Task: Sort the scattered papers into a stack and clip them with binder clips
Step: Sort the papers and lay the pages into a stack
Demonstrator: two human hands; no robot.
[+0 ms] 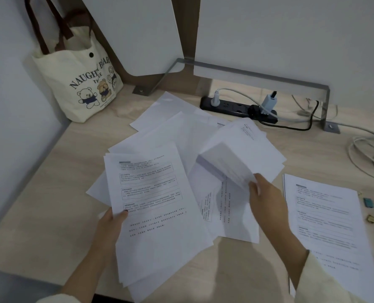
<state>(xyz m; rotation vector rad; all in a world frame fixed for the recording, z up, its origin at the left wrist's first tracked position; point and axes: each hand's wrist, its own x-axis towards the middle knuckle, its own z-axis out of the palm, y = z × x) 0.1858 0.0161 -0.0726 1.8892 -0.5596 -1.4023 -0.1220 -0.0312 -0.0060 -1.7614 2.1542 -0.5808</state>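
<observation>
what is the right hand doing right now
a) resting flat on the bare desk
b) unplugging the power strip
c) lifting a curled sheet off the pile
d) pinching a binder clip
c: the right hand has its grip on the corner of a curled sheet raised above the scattered papers, while the binder clips lie untouched at the right edge of the desk.
</observation>
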